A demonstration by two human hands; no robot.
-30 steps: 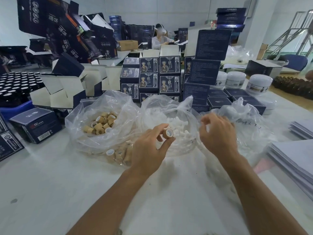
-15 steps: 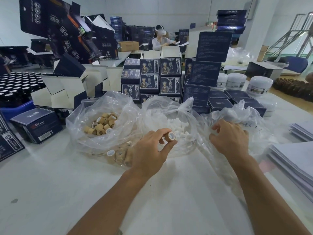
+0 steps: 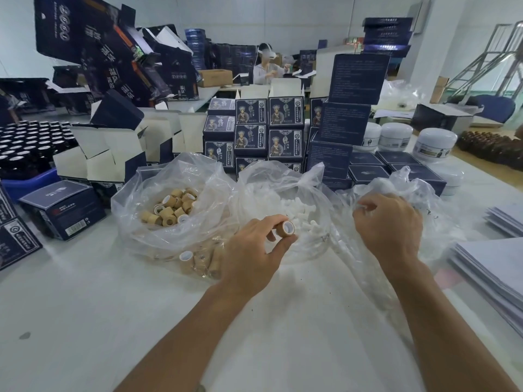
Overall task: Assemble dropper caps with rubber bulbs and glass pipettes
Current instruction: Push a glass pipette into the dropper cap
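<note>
3 bags: I see clear, crinkled plastic bags side by side on the white surface (image 3: 85,321).
Left bag (image 3: 135,210): tan, short cylindrical dropper caps (image 3: 172,206) with white liners, too heaped for me to count; about 4 more lie pressed under its front fold.
Middle bag (image 3: 308,182): small white rubber bulbs (image 3: 297,212), a pile I cannot count.
Right bag (image 3: 424,193): contents hidden from me by the wrinkled film.
Left hand (image 3: 252,250): pinching 1 tan cap (image 3: 285,229) between thumb and fingers, its open white-lined end facing right, held over the front of the middle bag.
Right hand (image 3: 393,227): fingers curled at the right bag's near edge; I cannot tell whether they grip anything.
Change: since 1 s ago my right hand has shifted from the middle bag to the right bag; the cap's grip is unchanged.
Behind: 3 white round jars (image 3: 396,137) and stacked navy cartons (image 3: 285,114).
</note>
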